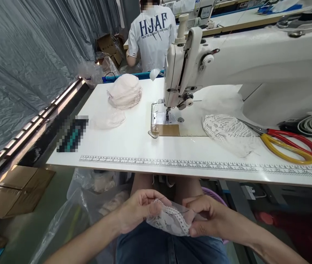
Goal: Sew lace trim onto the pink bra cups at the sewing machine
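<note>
Over my lap, in front of the table edge, a piece of sheer white fabric with lace trim (pixel 171 219) stretches between both hands. My left hand (pixel 142 209) pinches its left end between thumb and fingers. At the other end, my right hand (pixel 207 216) grips the sheer edge, fingers curled. Beyond them stands a white sewing machine (pixel 227 60), its presser foot (pixel 167 115) over the metal needle plate (pixel 158 118). More white lace fabric (pixel 224 130) lies right of the needle, partly under the scissors (pixel 288 145) with red and yellow handles.
A stack of pale pink fabric pieces (pixel 125 91) sits at the table's back left, a sheer piece (pixel 108 119) before it. A printed ruler (pixel 200 165) runs along the front edge. Cardboard box (pixel 15 190) stands lower left. A person in a white shirt (pixel 153 40) sits ahead.
</note>
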A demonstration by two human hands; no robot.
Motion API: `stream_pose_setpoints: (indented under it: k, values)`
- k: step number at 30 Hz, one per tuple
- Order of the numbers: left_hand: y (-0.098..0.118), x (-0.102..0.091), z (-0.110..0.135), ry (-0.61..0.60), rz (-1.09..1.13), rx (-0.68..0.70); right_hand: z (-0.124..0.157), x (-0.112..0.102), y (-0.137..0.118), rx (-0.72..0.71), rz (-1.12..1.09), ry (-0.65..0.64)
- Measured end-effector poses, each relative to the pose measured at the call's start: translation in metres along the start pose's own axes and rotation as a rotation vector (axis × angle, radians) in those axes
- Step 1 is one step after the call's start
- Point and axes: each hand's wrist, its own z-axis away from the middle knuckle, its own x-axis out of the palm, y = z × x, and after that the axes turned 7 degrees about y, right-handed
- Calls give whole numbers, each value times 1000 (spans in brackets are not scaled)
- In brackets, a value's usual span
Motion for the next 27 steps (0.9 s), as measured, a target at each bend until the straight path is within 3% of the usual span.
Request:
stream_pose_setpoints:
  k: [4, 13, 20, 27]
  values:
    - [-5, 3, -5, -16, -78, -59, 1, -2, 0, -15, 67, -28]
    - [-10, 4, -10, -3, -24, -18, 6, -8, -8, 32, 230, -17]
    - [-6, 2, -8, -33, -73, -136, 1, -13, -1, 27, 125, -89]
    - [-5, -1, -12, -11, -77, -135, -2, -16, 9, 40, -41, -96]
